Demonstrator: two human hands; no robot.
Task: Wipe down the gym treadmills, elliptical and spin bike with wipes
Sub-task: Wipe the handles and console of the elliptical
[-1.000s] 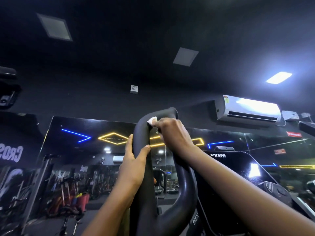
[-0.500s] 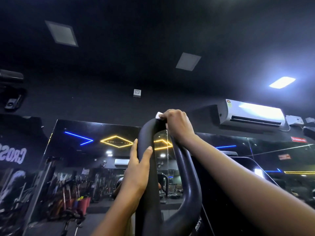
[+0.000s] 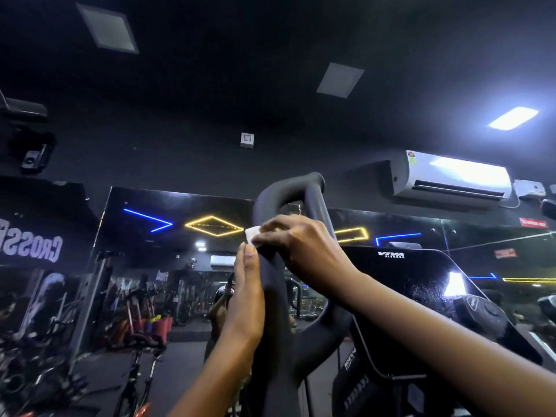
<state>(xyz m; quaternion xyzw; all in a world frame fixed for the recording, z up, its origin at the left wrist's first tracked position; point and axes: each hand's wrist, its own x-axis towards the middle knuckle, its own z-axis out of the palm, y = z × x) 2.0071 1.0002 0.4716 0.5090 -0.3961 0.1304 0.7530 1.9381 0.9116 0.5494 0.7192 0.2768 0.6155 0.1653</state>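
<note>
A tall black looped handle (image 3: 278, 296) of a cardio machine rises in front of me, its rounded top near the middle of the view. My right hand (image 3: 304, 254) is wrapped over the left bar of the loop and holds a small white wipe (image 3: 252, 235) against it; only the wipe's corner shows past my fingers. Just below, my left hand (image 3: 246, 299) lies flat along the same bar with its fingers straight. The machine's dark console (image 3: 421, 296), marked VIVA, stands to the right of the handle.
A mirror wall (image 3: 135, 266) ahead reflects gym machines, neon lines and a standing person. A spin bike (image 3: 138, 365) stands low on the left. An air conditioner (image 3: 451, 176) hangs high on the right wall, under a lit ceiling panel (image 3: 513, 118).
My right hand has slid with the wipe from the top of the loop down the left bar, to just above my left hand. The left hand has kept its place on the bar.
</note>
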